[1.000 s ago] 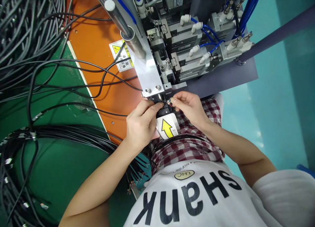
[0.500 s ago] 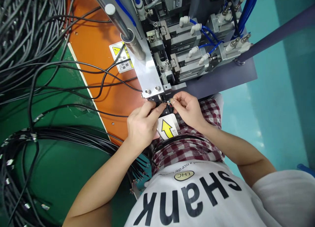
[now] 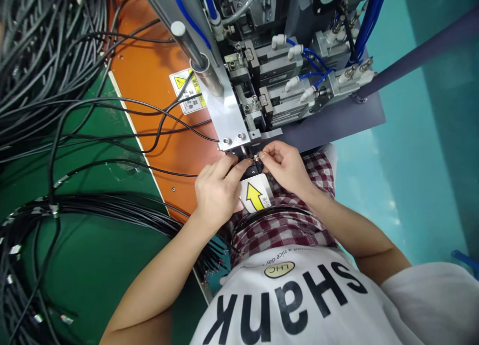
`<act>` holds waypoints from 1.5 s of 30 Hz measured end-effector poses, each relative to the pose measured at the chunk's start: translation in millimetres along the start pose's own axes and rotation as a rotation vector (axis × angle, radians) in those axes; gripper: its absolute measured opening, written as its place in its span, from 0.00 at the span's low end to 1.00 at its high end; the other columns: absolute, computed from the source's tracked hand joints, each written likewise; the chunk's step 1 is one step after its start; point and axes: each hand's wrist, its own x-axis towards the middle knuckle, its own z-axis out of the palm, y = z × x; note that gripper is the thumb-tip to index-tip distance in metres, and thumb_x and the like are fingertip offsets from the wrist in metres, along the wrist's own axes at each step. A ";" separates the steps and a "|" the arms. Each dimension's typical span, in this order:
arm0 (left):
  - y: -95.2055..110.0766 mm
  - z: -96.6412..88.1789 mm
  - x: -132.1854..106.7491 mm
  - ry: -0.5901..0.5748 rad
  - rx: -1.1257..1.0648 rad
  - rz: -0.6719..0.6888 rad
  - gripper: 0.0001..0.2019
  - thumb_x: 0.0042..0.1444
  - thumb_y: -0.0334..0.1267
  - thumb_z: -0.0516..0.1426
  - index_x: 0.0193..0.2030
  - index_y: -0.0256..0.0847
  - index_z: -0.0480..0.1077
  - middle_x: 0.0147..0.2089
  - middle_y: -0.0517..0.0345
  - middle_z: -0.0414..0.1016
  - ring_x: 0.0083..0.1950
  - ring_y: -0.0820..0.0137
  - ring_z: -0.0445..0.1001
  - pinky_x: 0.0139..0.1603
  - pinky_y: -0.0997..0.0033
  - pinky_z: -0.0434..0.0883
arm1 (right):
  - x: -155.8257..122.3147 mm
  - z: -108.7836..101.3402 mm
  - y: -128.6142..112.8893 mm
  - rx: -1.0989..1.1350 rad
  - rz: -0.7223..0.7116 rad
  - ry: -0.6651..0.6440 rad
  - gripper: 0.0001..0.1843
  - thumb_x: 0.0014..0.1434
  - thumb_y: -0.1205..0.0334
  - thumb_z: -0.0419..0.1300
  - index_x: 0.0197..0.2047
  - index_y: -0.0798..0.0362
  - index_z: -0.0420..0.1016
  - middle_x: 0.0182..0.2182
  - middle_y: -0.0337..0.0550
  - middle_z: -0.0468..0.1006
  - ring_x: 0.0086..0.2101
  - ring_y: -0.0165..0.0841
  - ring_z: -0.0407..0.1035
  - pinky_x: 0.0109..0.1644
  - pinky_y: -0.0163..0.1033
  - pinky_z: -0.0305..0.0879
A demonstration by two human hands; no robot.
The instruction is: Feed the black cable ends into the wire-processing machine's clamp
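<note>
My left hand (image 3: 219, 187) is closed over the black block at the machine's front edge, its thumb and index finger pressed together near the block's slot. A black cable (image 3: 175, 173) runs in under this hand from the left. Thin coloured wire ends (image 3: 257, 159) show just past its fingertips. My right hand (image 3: 284, 166) pinches these wires between thumb and index finger from the right. The tips of both hands almost meet over the black block (image 3: 253, 171). How the wires sit in the slot is too small to tell.
Ahead stands the machine with pneumatic cylinders (image 3: 282, 103) and blue air hoses (image 3: 314, 55). A metal post (image 3: 205, 75) rises on a silver plate (image 3: 226, 120). A yellow arrow label (image 3: 255, 195) is below my hands. Bundled black cables (image 3: 112, 205) lie on the green mat (image 3: 112, 255).
The camera view has shifted slightly. Both hands keep nearly the same place and grip at the block; the wire ends between them have turned a little.
</note>
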 end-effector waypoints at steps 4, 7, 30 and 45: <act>-3.9 2.5 -1.4 0.033 -0.130 -0.015 0.17 0.65 0.28 0.50 0.53 0.44 0.76 0.48 0.52 0.78 0.46 0.67 0.76 0.43 0.69 0.71 | 0.5 -7.7 2.3 0.105 0.021 -0.007 0.15 0.62 0.48 0.63 0.40 0.53 0.76 0.28 0.38 0.75 0.21 0.26 0.66 0.27 0.35 0.64; -4.1 1.7 -1.1 0.028 -0.126 -0.006 0.17 0.65 0.28 0.49 0.52 0.44 0.75 0.48 0.52 0.78 0.45 0.67 0.76 0.43 0.69 0.72 | -3.9 -3.6 -3.5 -0.009 -0.097 0.076 0.13 0.63 0.50 0.62 0.41 0.51 0.78 0.30 0.38 0.75 0.23 0.28 0.66 0.28 0.35 0.64; -2.7 -5.1 2.7 0.019 -0.091 0.054 0.17 0.67 0.29 0.48 0.53 0.40 0.75 0.49 0.51 0.80 0.46 0.66 0.79 0.43 0.69 0.74 | -25.0 6.5 -8.5 -0.214 -0.124 0.079 0.12 0.63 0.52 0.62 0.36 0.51 0.77 0.30 0.41 0.78 0.27 0.32 0.68 0.32 0.38 0.63; -3.4 -2.7 1.7 0.001 -0.103 0.011 0.14 0.67 0.30 0.49 0.51 0.41 0.74 0.46 0.52 0.78 0.43 0.67 0.76 0.42 0.69 0.70 | -1.2 -4.0 22.3 0.187 -0.002 -0.040 0.16 0.61 0.46 0.64 0.36 0.52 0.73 0.25 0.35 0.71 0.21 0.26 0.61 0.26 0.35 0.59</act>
